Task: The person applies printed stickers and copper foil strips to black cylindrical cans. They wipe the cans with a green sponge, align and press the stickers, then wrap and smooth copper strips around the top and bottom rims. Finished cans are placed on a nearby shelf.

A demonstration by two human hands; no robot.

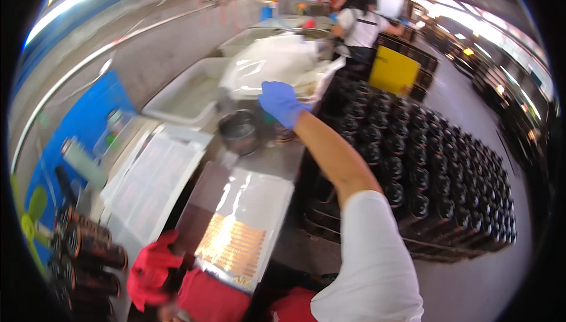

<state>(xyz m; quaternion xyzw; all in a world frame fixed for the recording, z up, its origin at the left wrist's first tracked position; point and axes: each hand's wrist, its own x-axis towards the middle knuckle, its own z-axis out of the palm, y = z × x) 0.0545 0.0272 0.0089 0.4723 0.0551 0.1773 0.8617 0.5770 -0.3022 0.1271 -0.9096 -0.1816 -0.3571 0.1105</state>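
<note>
Workshop counter [284,160] runs away from the wearer, its right edge separated by a narrow dark gap from rows of dark round-topped cylinders [418,180]. Beyond these, grey floor [457,101] forms an aisle. Right hand [280,105], blue-gloved, reaches over the counter to the near edge of crumpled clear sheeting [259,65]; fingers appear bent, but cannot tell how far the grip is open or whether it has hold of the sheeting. Grey pot [239,144] stands just left. Copper-coloured strips [233,244] lie nearer the wearer. Left hand cannot be made out.
</note>
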